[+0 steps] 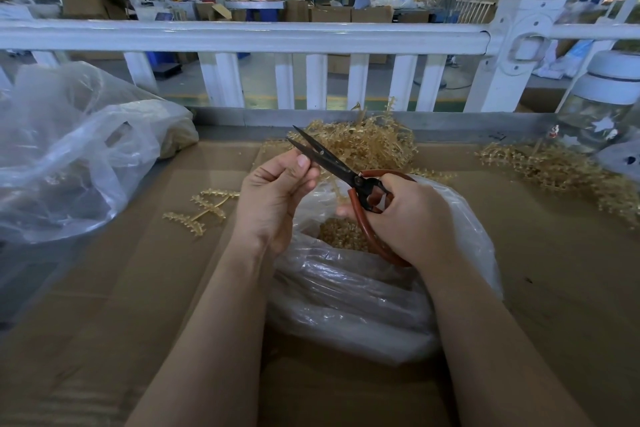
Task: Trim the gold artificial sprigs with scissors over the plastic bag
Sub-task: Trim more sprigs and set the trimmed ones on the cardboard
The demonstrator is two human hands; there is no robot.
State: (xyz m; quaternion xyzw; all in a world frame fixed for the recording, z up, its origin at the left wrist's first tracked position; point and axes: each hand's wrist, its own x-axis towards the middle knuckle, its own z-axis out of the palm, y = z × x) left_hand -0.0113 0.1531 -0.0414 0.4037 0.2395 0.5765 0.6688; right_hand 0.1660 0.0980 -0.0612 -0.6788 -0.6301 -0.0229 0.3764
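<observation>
My right hand (412, 218) grips the red-handled scissors (332, 163). Their dark blades are slightly apart and point up and left, past my left thumb. My left hand (273, 198) has its fingers curled, thumb pressed to forefinger right beside the blades, and pinches a thin gold sprig (327, 184) that is mostly hidden behind the fingers. Both hands hover over a clear plastic bag (346, 298) with gold trimmings (346, 236) inside. A pile of gold sprigs (367, 146) lies just beyond the hands.
Brown cardboard (138, 288) covers the table. Loose sprigs (204, 208) lie left of my left hand, and another gold heap (554, 170) is at the right. A large crumpled plastic bag (69, 156) fills the left. A white railing (242, 35) and a white-lidded glass jar (602, 107) stand behind.
</observation>
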